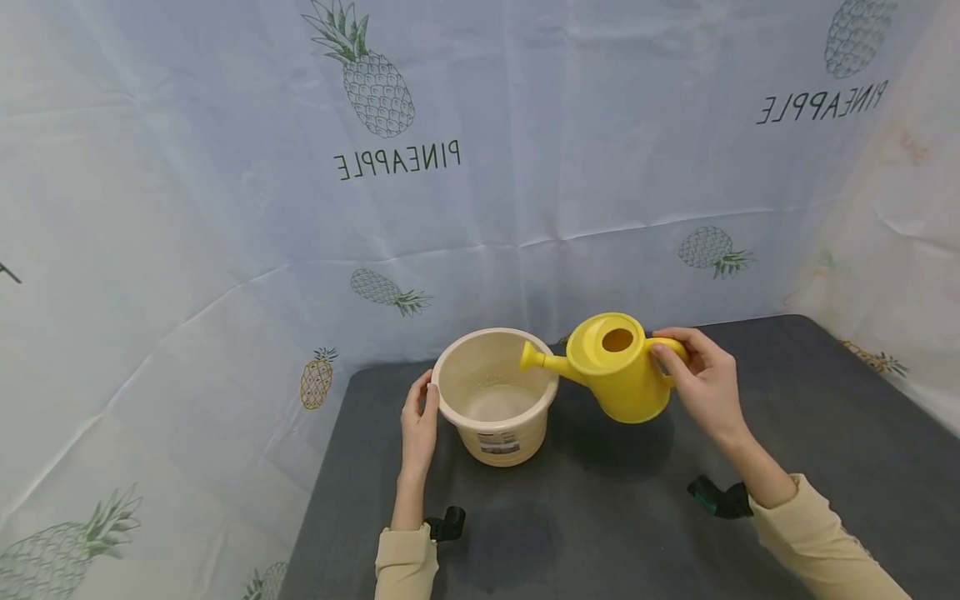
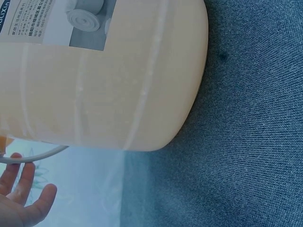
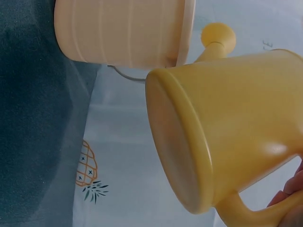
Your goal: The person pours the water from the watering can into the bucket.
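A cream plastic bucket [image 1: 495, 437] with a label on its front stands upright on the dark table. My left hand [image 1: 420, 421] touches its left side near the rim, fingertips by a thin grey handle [image 2: 40, 156]; the fingers are only slightly bent in the left wrist view. My right hand [image 1: 705, 379] grips the handle of a yellow watering can [image 1: 626, 392], raised off the table right of the bucket. The spout [image 1: 534, 357] points left over the bucket's right rim. No stream of water is visible. Only some fingers of the right hand show in the right wrist view.
The dark grey table [image 1: 600, 533] reaches back to a white cloth backdrop [image 1: 540, 167] printed with pineapples. Dark wrist devices, one by each sleeve, hang near the tabletop [image 1: 720, 498].
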{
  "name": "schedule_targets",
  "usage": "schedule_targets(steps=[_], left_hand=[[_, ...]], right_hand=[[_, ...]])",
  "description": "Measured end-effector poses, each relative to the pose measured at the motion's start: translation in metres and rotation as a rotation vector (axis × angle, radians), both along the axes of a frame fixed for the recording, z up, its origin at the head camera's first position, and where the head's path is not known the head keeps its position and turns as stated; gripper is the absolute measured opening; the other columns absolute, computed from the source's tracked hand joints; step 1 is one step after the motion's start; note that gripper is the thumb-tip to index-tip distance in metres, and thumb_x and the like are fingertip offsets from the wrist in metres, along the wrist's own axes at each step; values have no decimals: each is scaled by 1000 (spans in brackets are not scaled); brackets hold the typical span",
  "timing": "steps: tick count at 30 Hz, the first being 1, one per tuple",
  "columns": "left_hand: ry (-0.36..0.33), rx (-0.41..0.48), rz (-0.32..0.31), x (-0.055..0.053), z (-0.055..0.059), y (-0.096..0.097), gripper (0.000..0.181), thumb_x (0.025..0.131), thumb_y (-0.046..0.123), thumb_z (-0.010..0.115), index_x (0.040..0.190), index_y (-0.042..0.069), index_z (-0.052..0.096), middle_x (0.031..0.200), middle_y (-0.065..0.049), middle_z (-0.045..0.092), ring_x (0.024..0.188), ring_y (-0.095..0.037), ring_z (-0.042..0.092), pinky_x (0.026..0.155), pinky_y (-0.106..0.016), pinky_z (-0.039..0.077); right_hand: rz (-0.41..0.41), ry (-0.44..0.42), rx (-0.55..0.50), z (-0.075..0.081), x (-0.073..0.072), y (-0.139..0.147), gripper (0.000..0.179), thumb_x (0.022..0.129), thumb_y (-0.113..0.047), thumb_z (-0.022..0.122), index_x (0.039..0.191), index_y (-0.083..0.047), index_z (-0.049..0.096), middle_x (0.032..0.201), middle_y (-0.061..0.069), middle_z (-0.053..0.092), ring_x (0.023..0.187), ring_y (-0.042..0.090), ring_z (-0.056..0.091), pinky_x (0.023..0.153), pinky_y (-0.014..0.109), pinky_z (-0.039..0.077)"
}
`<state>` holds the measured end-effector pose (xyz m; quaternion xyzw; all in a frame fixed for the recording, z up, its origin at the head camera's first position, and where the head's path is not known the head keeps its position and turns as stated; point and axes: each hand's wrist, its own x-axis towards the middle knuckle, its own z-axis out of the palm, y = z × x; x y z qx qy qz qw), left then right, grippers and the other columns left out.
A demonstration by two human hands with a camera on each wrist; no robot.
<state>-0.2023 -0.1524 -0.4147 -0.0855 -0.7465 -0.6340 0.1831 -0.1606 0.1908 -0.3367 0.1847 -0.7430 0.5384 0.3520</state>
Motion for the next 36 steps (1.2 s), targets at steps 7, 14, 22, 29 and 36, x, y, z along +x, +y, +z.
schedule_targets(steps=[7, 14, 22, 29, 36], left_hand=[[-4, 1, 8, -1, -2, 0, 40, 100, 14, 44, 134, -5, 43, 134, -20, 46, 124, -31, 41, 95, -49, 38], [6, 12, -10, 0, -3, -1, 39, 100, 13, 43, 134, -5, 43, 135, -21, 44, 125, -32, 40, 96, -51, 36], [19, 10, -16, -2, -3, -1, 39, 100, 13, 43, 134, -6, 43, 134, -21, 45, 123, -33, 42, 95, -50, 37], [24, 2, -19, -2, -4, -1, 39, 100, 13, 43, 134, -6, 43, 134, -21, 45, 124, -32, 42, 95, -50, 37], [18, 1, -19, -2, -4, -1, 40, 100, 13, 43, 134, -6, 42, 135, -21, 44, 125, -33, 40, 98, -50, 35]], right_hand=[[-1, 6, -47, -7, 0, 0, 15, 83, 18, 55, 98, 21, 56, 90, 1, 60, 73, 2, 56, 62, 11, 47], [53, 13, -146, -18, -1, 1, 17, 86, 13, 54, 100, 23, 53, 92, 2, 61, 79, 4, 59, 67, 13, 49], [85, 25, -223, -28, 2, -1, 16, 85, 20, 50, 100, 26, 49, 90, 3, 60, 81, 3, 60, 71, 13, 48], [120, 54, -301, -47, -5, 3, 17, 84, 21, 49, 100, 27, 49, 90, 5, 61, 81, 5, 60, 72, 13, 48], [73, 36, -310, -62, -10, 6, 20, 87, 11, 56, 102, 23, 53, 91, 2, 62, 81, 6, 61, 72, 15, 49]])
